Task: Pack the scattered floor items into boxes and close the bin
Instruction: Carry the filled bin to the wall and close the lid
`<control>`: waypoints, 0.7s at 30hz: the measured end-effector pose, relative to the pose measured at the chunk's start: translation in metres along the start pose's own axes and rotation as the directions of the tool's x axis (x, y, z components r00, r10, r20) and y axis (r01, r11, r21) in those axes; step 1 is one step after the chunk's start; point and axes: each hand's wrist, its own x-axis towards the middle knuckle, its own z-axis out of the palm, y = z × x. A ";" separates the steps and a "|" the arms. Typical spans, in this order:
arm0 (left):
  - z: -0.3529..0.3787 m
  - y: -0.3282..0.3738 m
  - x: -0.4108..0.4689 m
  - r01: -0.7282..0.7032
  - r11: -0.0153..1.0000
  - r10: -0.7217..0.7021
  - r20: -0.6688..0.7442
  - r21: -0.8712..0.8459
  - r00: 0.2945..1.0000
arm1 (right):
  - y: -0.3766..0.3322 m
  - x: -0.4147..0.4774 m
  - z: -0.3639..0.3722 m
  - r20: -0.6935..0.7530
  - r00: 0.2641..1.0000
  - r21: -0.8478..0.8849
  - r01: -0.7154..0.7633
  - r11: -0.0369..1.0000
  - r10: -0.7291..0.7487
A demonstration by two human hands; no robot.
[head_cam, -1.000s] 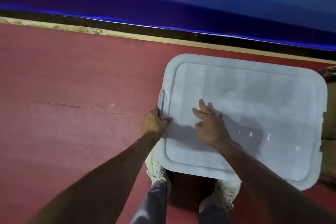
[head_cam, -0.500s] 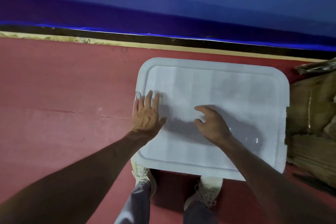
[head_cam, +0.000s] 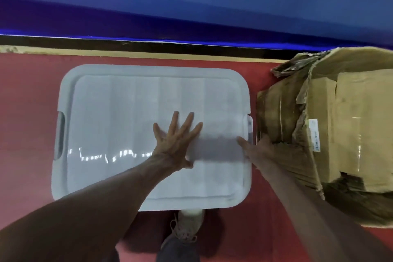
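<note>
A pale grey plastic bin lid (head_cam: 131, 117) lies flat on top of the bin and covers it entirely. My left hand (head_cam: 176, 142) is spread flat on the lid, right of its middle, fingers apart. My right hand (head_cam: 258, 151) reaches over the lid's right edge, its fingers down by the right latch (head_cam: 250, 127) and partly hidden between bin and box. The left latch (head_cam: 60, 134) sits down against the bin's left side.
A worn cardboard box (head_cam: 344, 125) with torn flaps stands tight against the bin's right side. Red floor (head_cam: 27, 112) runs to the left. A blue wall (head_cam: 191, 6) with a dark baseboard is just behind. My shoe (head_cam: 187, 225) is at the bin's near edge.
My left hand has moved from the left latch across to the lid's middle. My right hand has gone from the lid's centre to its right edge. The view has shifted right, revealing the box.
</note>
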 end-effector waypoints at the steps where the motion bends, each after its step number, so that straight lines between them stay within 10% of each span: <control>1: 0.003 -0.002 0.002 0.000 1.000 0.000 -0.001 0.009 1.000 | 0.005 0.004 0.001 0.073 0.997 0.105 -0.015 0.994 0.007; 4: 0.003 -0.004 0.005 -0.008 1.000 0.008 0.026 -0.003 1.000 | 0.011 0.005 0.004 0.123 0.992 0.319 -0.016 0.947 -0.025; 9: -0.002 -0.002 0.005 -0.003 1.000 0.002 0.038 0.030 0.999 | 0.009 -0.005 0.014 -0.245 0.900 -0.264 0.297 0.918 -0.361; 21: -0.002 -0.002 0.004 -0.023 1.000 0.023 0.036 0.008 0.999 | -0.002 -0.021 0.043 -0.366 0.793 -0.600 0.200 0.775 -0.487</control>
